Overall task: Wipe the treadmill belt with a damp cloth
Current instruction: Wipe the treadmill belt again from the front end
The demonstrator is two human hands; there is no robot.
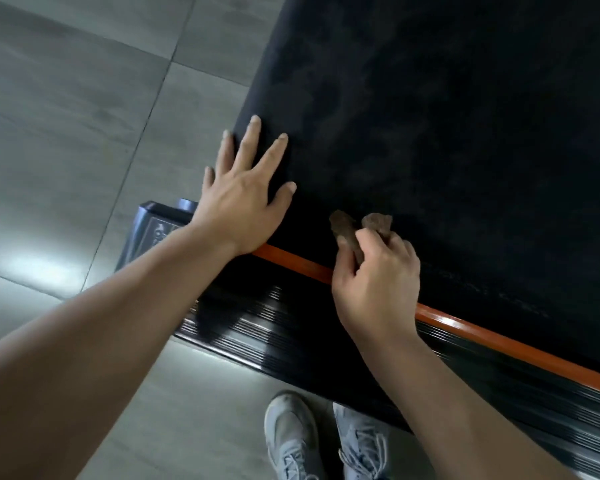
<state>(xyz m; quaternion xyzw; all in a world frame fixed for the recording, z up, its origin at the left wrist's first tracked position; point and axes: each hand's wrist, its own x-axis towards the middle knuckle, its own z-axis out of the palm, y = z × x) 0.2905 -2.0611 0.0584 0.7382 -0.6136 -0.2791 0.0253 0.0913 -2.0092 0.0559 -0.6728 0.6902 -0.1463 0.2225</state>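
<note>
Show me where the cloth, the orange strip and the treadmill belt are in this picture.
cloth (343,225), head view, on its exposed brown end.
orange strip (499,342), head view, on the bare stretch along the belt's near edge.
treadmill belt (465,150), head view, on the open black surface.

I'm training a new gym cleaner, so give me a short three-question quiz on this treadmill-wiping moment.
1. True or false: the left hand lies flat, fingers spread, on the black treadmill belt.
2. The right hand grips: A) a crumpled brown cloth; B) a spray bottle; C) a brush.
3. Fill in: the glossy strip between belt and ribbed black side rail is ____.
Key: 1 true; 2 A; 3 orange.
</note>
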